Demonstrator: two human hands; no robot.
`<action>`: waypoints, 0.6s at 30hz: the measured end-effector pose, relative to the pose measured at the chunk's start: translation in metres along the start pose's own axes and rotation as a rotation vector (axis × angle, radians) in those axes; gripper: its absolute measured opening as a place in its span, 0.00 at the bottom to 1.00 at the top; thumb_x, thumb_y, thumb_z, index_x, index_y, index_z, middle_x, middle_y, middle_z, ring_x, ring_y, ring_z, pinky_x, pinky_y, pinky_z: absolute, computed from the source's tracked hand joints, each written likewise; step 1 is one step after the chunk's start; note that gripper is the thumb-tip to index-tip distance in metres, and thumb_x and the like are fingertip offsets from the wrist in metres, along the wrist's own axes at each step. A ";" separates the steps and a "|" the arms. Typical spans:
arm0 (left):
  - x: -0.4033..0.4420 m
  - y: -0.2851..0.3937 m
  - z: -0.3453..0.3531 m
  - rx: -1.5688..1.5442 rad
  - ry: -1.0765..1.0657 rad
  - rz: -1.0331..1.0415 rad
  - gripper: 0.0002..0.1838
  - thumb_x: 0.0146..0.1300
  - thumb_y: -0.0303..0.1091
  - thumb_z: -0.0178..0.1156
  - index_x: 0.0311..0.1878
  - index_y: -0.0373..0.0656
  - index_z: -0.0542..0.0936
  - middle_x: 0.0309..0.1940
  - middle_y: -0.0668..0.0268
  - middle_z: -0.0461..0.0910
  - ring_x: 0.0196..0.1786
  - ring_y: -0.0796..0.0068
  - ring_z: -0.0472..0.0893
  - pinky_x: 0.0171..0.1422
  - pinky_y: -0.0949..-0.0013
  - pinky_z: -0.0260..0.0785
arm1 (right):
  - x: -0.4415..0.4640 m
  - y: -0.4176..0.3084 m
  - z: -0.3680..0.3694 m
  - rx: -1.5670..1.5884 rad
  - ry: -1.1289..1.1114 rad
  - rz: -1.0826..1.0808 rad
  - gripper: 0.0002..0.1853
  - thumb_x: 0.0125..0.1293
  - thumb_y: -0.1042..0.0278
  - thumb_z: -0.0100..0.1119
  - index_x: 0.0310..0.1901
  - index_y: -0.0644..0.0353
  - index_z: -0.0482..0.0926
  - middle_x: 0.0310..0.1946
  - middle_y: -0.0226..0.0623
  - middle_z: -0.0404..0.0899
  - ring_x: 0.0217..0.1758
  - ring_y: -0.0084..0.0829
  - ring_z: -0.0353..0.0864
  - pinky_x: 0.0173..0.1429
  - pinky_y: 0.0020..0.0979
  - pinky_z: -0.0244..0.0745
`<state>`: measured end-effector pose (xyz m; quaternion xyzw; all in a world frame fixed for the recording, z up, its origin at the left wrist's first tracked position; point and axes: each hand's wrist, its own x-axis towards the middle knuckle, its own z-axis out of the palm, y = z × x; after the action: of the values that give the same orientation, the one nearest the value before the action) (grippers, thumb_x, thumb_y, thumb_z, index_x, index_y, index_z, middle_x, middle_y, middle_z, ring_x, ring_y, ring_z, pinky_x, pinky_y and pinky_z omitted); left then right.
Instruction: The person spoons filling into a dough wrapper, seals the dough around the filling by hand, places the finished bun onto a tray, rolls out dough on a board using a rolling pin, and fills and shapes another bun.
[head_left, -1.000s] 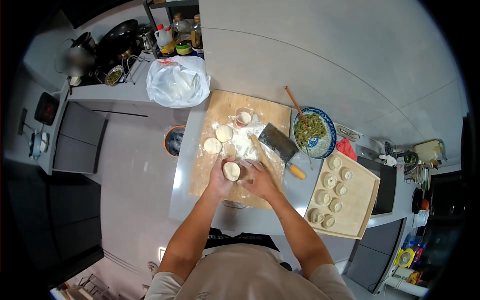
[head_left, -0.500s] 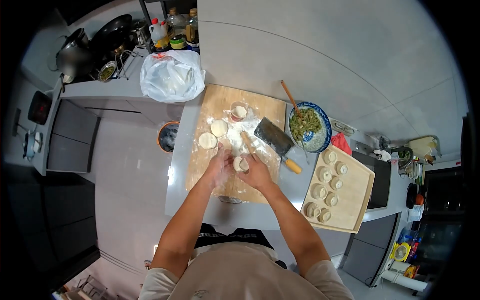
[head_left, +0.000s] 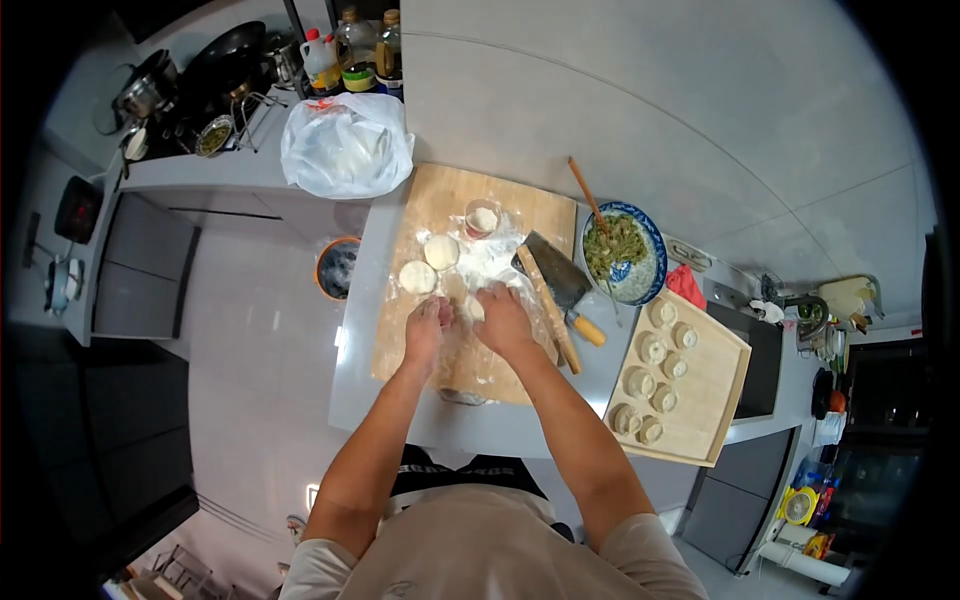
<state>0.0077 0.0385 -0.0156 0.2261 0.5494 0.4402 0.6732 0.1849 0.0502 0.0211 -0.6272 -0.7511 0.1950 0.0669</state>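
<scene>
The left hand (head_left: 430, 320) is low over the floured board (head_left: 540, 200), partly open with fingers bent. The right hand (head_left: 505, 318) is palm down at a piece of dough (head_left: 476, 309) on the board, partly covering it; whether it grips the dough cannot be told. A rolling pin (head_left: 549, 312) lies right of this hand, across the blade of a cleaver (head_left: 571, 288). Farther right, a tray (head_left: 705, 410) bears shaped dough pieces (head_left: 640, 381) in two rows. Beyond the hands lie two dough rounds (head_left: 441, 252), then a cup (head_left: 482, 219); a bowl (head_left: 656, 260) of green filling stands beside the board.
</scene>
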 end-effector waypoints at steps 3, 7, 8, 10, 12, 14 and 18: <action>-0.001 0.000 -0.007 -0.001 -0.019 -0.016 0.19 0.84 0.46 0.50 0.55 0.40 0.82 0.43 0.68 0.82 0.44 0.77 0.80 0.52 0.69 0.74 | -0.015 0.001 -0.013 0.126 -0.006 0.178 0.31 0.55 0.67 0.72 0.64 0.55 0.80 0.62 0.50 0.74 0.67 0.58 0.73 0.73 0.48 0.73; -0.009 0.007 -0.008 0.006 -0.012 0.000 0.18 0.84 0.45 0.51 0.54 0.40 0.82 0.42 0.68 0.83 0.44 0.78 0.80 0.51 0.70 0.74 | 0.011 -0.001 0.000 0.111 0.098 0.038 0.32 0.54 0.68 0.73 0.64 0.53 0.80 0.64 0.50 0.73 0.68 0.58 0.72 0.72 0.49 0.74; -0.013 0.011 -0.004 -0.025 0.016 -0.020 0.16 0.83 0.42 0.52 0.53 0.39 0.82 0.40 0.70 0.82 0.41 0.80 0.78 0.48 0.72 0.72 | 0.012 -0.008 0.004 0.065 0.080 0.029 0.32 0.55 0.66 0.74 0.65 0.54 0.80 0.61 0.51 0.75 0.69 0.56 0.72 0.73 0.49 0.72; -0.017 0.014 -0.003 -0.046 0.035 -0.041 0.14 0.83 0.39 0.52 0.51 0.38 0.82 0.38 0.72 0.80 0.38 0.82 0.76 0.45 0.74 0.70 | 0.004 -0.012 -0.011 0.081 -0.008 0.065 0.32 0.55 0.66 0.74 0.65 0.54 0.80 0.61 0.51 0.75 0.69 0.57 0.72 0.73 0.48 0.72; -0.015 0.012 -0.007 -0.059 0.031 -0.051 0.13 0.82 0.37 0.54 0.52 0.37 0.82 0.38 0.72 0.80 0.38 0.80 0.76 0.46 0.74 0.71 | -0.003 -0.008 -0.023 0.103 -0.067 0.125 0.32 0.55 0.65 0.74 0.65 0.54 0.80 0.62 0.51 0.74 0.68 0.56 0.73 0.72 0.48 0.73; -0.015 0.005 -0.015 -0.037 0.013 -0.042 0.13 0.81 0.37 0.54 0.52 0.37 0.82 0.38 0.71 0.80 0.39 0.80 0.76 0.46 0.74 0.71 | 0.000 -0.006 -0.010 0.177 0.016 0.194 0.32 0.55 0.65 0.74 0.65 0.54 0.80 0.62 0.51 0.74 0.67 0.56 0.74 0.72 0.48 0.73; -0.018 0.005 -0.013 -0.040 0.018 -0.014 0.12 0.81 0.35 0.55 0.52 0.37 0.82 0.37 0.71 0.80 0.38 0.81 0.76 0.45 0.75 0.70 | 0.011 -0.019 -0.002 0.060 0.102 0.117 0.32 0.55 0.62 0.75 0.64 0.55 0.80 0.62 0.52 0.74 0.67 0.56 0.73 0.72 0.48 0.73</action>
<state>-0.0066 0.0232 -0.0062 0.2048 0.5481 0.4483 0.6758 0.1662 0.0587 0.0281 -0.6770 -0.7024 0.1887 0.1125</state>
